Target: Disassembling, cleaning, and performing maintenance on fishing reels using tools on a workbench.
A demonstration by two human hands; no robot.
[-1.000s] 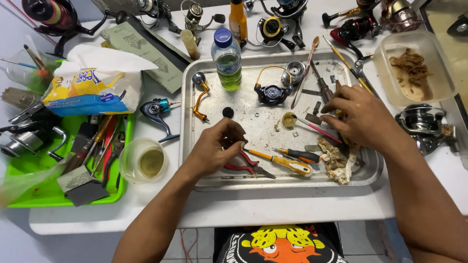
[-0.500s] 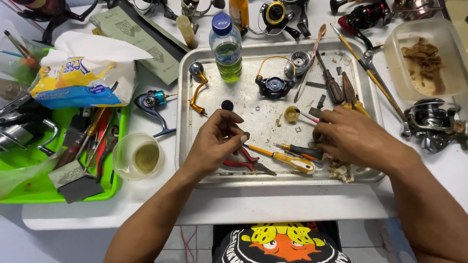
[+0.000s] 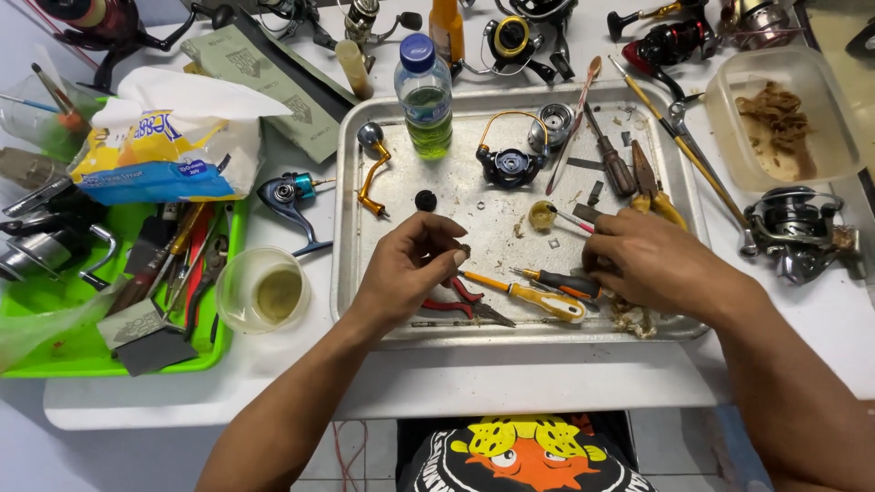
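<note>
My left hand [image 3: 410,264] hovers over the metal tray [image 3: 351,273], its fingertips pinched on a small dark part [image 3: 463,249]. My right hand [image 3: 652,264] rests palm down on the tray's right side, fingers over the orange-handled screwdrivers [image 3: 538,296]; whether it grips anything is hidden. Red-handled pliers [image 3: 465,305] lie just below my left hand. A black reel body with a gold bail [image 3: 509,164], a gold crank handle [image 3: 374,178] and a small black knob [image 3: 425,199] lie farther back in the tray.
A plastic bottle [image 3: 424,96] stands at the tray's back edge. A small cup of yellowish liquid [image 3: 264,292] sits left of the tray, beside a green tray of tools [image 3: 55,351]. A clear tub [image 3: 784,128], several fishing reels and a tissue pack [image 3: 164,146] surround it.
My right hand slid down and left from the tray's back right to the screwdrivers at the front. My left hand stayed pinched on the small part.
</note>
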